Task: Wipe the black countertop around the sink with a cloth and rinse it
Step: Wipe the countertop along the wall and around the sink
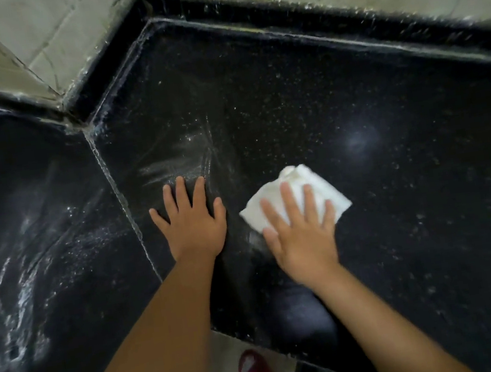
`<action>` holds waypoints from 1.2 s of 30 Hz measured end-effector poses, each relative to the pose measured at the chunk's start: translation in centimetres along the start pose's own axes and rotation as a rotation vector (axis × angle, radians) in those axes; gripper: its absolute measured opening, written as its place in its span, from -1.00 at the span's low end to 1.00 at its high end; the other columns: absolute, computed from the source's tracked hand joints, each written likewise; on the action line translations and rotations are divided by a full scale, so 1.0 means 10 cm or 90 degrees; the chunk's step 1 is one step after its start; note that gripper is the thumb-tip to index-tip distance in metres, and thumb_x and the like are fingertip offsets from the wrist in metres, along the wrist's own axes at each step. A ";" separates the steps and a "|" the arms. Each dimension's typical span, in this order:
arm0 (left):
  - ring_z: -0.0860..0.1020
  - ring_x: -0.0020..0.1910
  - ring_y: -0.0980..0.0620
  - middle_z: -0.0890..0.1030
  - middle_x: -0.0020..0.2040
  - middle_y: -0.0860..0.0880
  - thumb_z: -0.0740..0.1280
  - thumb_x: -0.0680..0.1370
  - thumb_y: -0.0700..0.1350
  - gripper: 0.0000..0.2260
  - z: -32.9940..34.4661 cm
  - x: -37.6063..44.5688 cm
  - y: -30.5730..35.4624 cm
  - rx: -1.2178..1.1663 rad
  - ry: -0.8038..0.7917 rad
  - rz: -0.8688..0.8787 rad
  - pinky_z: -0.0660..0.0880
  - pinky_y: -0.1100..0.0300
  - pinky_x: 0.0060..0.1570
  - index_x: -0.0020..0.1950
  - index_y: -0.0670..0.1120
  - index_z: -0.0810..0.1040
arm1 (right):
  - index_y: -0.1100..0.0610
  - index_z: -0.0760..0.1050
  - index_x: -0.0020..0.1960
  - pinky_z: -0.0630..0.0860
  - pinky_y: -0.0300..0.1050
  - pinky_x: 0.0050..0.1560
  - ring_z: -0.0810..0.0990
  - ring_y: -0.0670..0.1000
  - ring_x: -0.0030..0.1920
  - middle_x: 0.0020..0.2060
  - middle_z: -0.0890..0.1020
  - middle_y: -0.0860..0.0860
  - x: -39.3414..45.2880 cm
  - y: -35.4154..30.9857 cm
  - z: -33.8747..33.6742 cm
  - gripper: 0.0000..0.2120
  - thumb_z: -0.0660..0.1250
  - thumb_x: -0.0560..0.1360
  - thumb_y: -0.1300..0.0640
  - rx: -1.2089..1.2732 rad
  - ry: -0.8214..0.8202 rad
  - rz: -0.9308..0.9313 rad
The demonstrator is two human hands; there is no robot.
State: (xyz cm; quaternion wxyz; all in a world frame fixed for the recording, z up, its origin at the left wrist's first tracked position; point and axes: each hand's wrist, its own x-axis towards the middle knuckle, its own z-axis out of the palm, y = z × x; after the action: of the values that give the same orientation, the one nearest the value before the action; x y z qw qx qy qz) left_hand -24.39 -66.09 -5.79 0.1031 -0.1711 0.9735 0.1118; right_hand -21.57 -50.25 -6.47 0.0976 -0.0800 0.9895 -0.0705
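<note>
Both hands flat, fingers straight: my right hand (pixel 303 234) presses the cloth (pixel 294 193) mid-frame on the countertop (pixel 404 138) to wipe; left hand (pixel 191 222) beside it, likely bracing me.

No text, label, brand, number or sign can be read anywhere in this view — not on any surface that shows.
</note>
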 end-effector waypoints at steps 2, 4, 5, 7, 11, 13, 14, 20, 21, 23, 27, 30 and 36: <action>-0.21 0.49 -0.05 -0.10 0.53 -0.02 -0.03 0.61 0.09 -0.54 0.00 -0.01 -0.01 -0.003 0.001 0.003 -0.25 -0.18 0.39 0.50 0.07 0.00 | -0.09 0.44 0.28 0.08 0.23 0.24 0.29 0.24 0.32 0.29 0.49 0.09 -0.28 -0.15 0.09 -0.55 -0.14 0.59 -0.10 0.002 -0.025 -0.073; -0.20 0.49 -0.07 -0.10 0.53 -0.03 -0.04 0.61 0.09 -0.54 -0.01 -0.02 -0.01 -0.007 0.002 0.014 -0.24 -0.19 0.38 0.50 0.07 0.00 | -0.12 0.31 0.32 0.05 0.20 0.30 0.24 0.20 0.35 0.33 0.46 0.05 -0.63 -0.11 0.12 -0.54 -0.24 0.61 -0.11 -0.005 -0.035 -0.133; -0.20 0.49 -0.08 -0.10 0.53 -0.04 -0.05 0.61 0.09 -0.54 -0.02 -0.03 -0.02 -0.008 -0.001 0.018 -0.24 -0.20 0.38 0.50 0.06 0.00 | -0.14 0.27 0.34 0.02 0.17 0.33 0.21 0.18 0.39 0.36 0.42 0.02 -0.82 -0.04 0.14 -0.56 -0.25 0.61 -0.12 -0.021 -0.050 -0.163; -0.21 0.49 -0.09 -0.11 0.53 -0.06 -0.06 0.61 0.09 -0.54 -0.04 -0.04 -0.04 -0.009 -0.013 0.026 -0.24 -0.21 0.38 0.51 0.05 -0.01 | -0.19 0.16 0.42 -0.05 0.09 0.38 0.05 0.10 0.48 0.47 0.22 -0.04 -1.24 0.23 0.20 -0.57 -0.23 0.61 -0.14 -0.045 -0.062 -0.181; -0.21 0.49 -0.10 -0.13 0.53 -0.06 -0.07 0.62 0.09 -0.54 -0.07 -0.05 -0.05 -0.014 -0.040 0.036 -0.25 -0.21 0.38 0.51 0.05 -0.02 | -0.16 -0.04 0.50 -0.06 0.00 0.37 -0.11 0.01 0.50 0.50 -0.15 -0.15 -1.64 0.90 0.04 -0.50 -0.30 0.58 -0.19 -0.060 -0.058 0.007; -0.19 0.49 -0.09 -0.11 0.53 -0.06 -0.06 0.62 0.10 -0.54 -0.13 -0.02 -0.07 -0.035 -0.062 0.043 -0.23 -0.20 0.38 0.50 0.05 0.00 | -0.13 -0.13 0.50 -0.09 0.06 0.40 -0.16 0.01 0.50 0.47 -0.26 -0.18 -1.56 1.07 -0.10 -0.41 -0.37 0.51 -0.25 -0.064 -0.097 0.132; -0.17 0.49 -0.09 -0.08 0.53 -0.07 -0.05 0.62 0.09 -0.54 -0.19 -0.01 -0.10 -0.054 -0.070 0.054 -0.20 -0.20 0.39 0.50 0.04 0.03 | -0.14 -0.19 0.49 -0.13 0.09 0.43 -0.22 0.03 0.50 0.47 -0.28 -0.15 -1.48 1.08 -0.17 -0.45 -0.34 0.53 -0.23 -0.021 -0.131 0.203; -0.05 0.49 -0.10 0.06 0.52 -0.11 0.08 0.61 0.00 -0.55 -0.45 -0.32 -0.58 -0.059 0.035 0.188 -0.04 -0.12 0.42 0.48 -0.05 0.14 | -0.10 -0.12 0.51 -0.18 0.23 0.42 -0.24 0.15 0.49 0.51 -0.20 -0.02 -0.58 0.65 -0.34 -0.53 -0.14 0.62 -0.07 0.084 -0.081 0.318; -0.04 0.49 -0.10 0.07 0.52 -0.11 0.10 0.61 -0.01 -0.55 -0.44 -0.44 -0.70 -0.059 0.044 0.196 -0.03 -0.12 0.41 0.48 -0.05 0.15 | -0.09 -0.13 0.51 -0.19 0.24 0.41 -0.25 0.16 0.49 0.51 -0.21 -0.01 -0.42 0.52 -0.33 -0.53 -0.15 0.62 -0.07 0.083 -0.080 0.299; -0.01 0.49 -0.12 0.12 0.50 -0.12 0.14 0.60 -0.04 -0.56 -0.37 -0.68 -0.95 -0.061 0.058 0.192 -0.02 -0.14 0.40 0.46 -0.07 0.21 | -0.09 -0.14 0.51 -0.21 0.26 0.40 -0.27 0.18 0.48 0.50 -0.24 0.00 -0.17 0.17 -0.29 -0.53 -0.16 0.63 -0.08 0.069 -0.093 0.218; 0.05 0.48 -0.20 0.21 0.47 -0.17 0.16 0.59 -0.05 -0.60 -0.15 -1.01 -1.37 -0.026 0.056 0.144 0.00 -0.22 0.37 0.42 -0.10 0.31 | -0.10 -0.14 0.51 -0.20 0.28 0.40 -0.26 0.19 0.48 0.51 -0.23 0.00 -0.16 -0.66 -0.07 -0.53 -0.14 0.62 -0.09 0.000 -0.134 -0.003; 0.21 0.39 -0.34 0.34 0.38 -0.27 0.04 0.53 0.05 -0.54 -0.05 -1.10 -1.50 0.014 0.050 0.146 0.14 -0.28 0.29 0.33 -0.14 0.43 | -0.11 0.21 0.45 0.09 0.36 0.34 0.09 0.24 0.47 0.50 0.13 0.06 -0.50 -0.92 0.13 -0.57 -0.10 0.61 -0.09 -0.039 -0.061 -0.145; 0.18 0.43 -0.25 0.30 0.41 -0.25 -0.12 0.49 0.13 -0.40 0.01 -1.06 -1.49 -0.014 0.050 0.130 0.09 -0.18 0.36 0.37 -0.14 0.38 | -0.12 0.25 0.36 0.09 0.09 0.29 0.24 0.13 0.35 0.37 0.35 -0.02 -1.37 -0.17 0.28 -0.54 -0.27 0.62 -0.12 -0.056 -0.045 -0.144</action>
State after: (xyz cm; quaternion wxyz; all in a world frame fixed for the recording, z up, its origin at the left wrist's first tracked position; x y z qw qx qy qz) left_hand -9.28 -76.44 -6.04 0.0507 -0.0765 0.9878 0.1257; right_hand -7.46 -49.85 -6.45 0.1204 -0.1981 0.9721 -0.0349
